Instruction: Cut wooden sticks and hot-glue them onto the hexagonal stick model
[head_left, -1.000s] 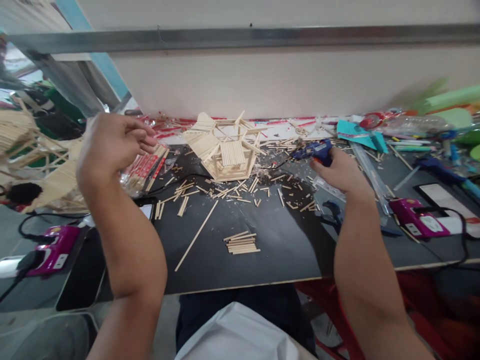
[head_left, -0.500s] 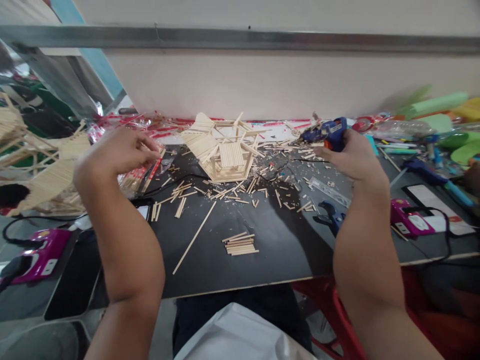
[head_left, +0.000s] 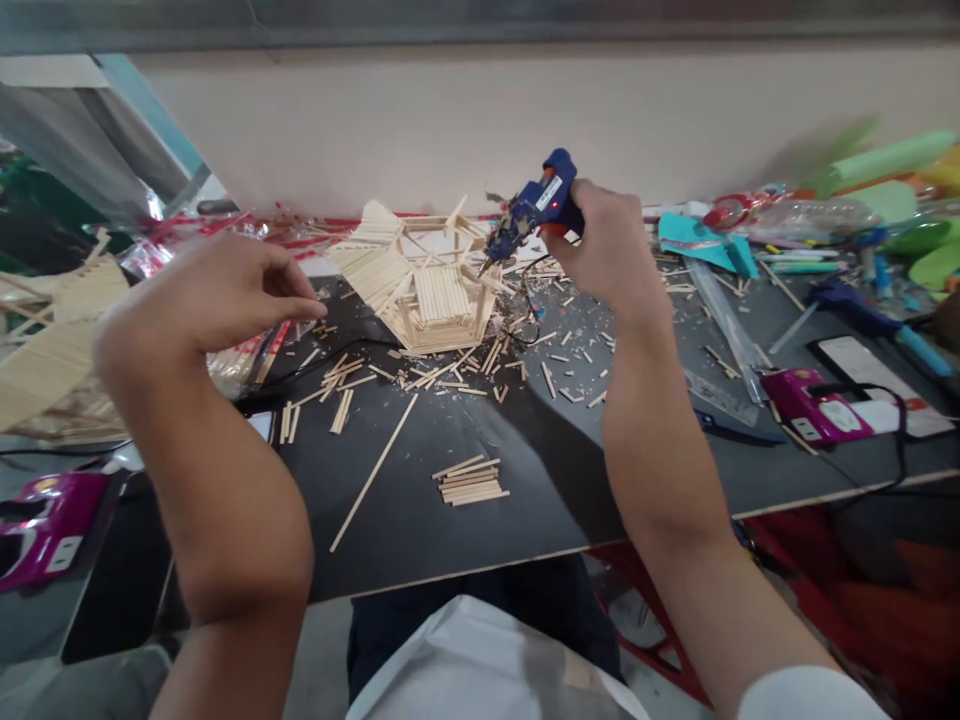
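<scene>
While my right hand [head_left: 611,240] wraps the glue gun [head_left: 551,192], nozzle just beside the stick model [head_left: 442,292] on the table [head_left: 540,500], best keep it steady; left hand [head_left: 225,290] fingertips pinched together, contents unclear.

The right hand [head_left: 611,240] is gripping a blue glue gun [head_left: 544,203], whose nozzle is pointing down at the right side of a stick model [head_left: 442,294]. The left hand [head_left: 240,285] is curling near a packet of sticks [head_left: 246,365], while a long stick [head_left: 373,473] and some short sticks [head_left: 470,486] are lying on the black table [head_left: 409,550].
</scene>
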